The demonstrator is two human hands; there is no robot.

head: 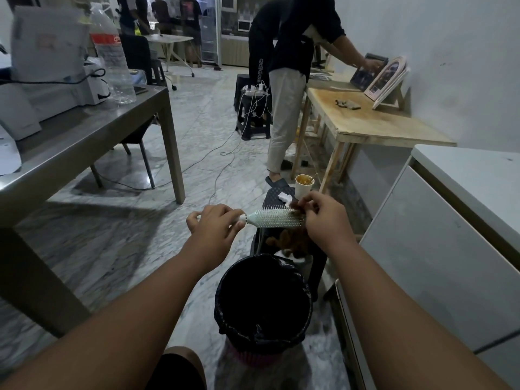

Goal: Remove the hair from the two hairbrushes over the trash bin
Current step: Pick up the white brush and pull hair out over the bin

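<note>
The trash bin [264, 302], lined with a black bag, stood on the marble floor at the lower centre of the frame, between the person's forearms; its interior read as uniformly dark, so whether any hair had already landed inside could not be told. Directly beyond it, toward the centre of the frame, sat a dark stool [277, 192] carrying a paper cup [304, 184] and a scrap of white tissue [284, 197]. A loose brown clump [292, 243] lay just past the far rim of the bin; whether it was hair on a second hairbrush or a separate pile could not be determined. The left hand [213, 223] held the handle of a round white hairbrush [274, 218], its fingers closed around the handle's end, keeping the brush level at mid-frame. That brush hung above the far side of the bin rather than squarely over its mouth. The right hand [323, 218] was at the brush tip, its fingers pinching a brown tuft of hair [297, 208] that clung to the last rows of bristles. Most of the barrel appeared bare. Judged from this, the first brush was nearly clean, with the final tuft to be freed and dropped; the second brush appeared wholly outstanding.
</note>
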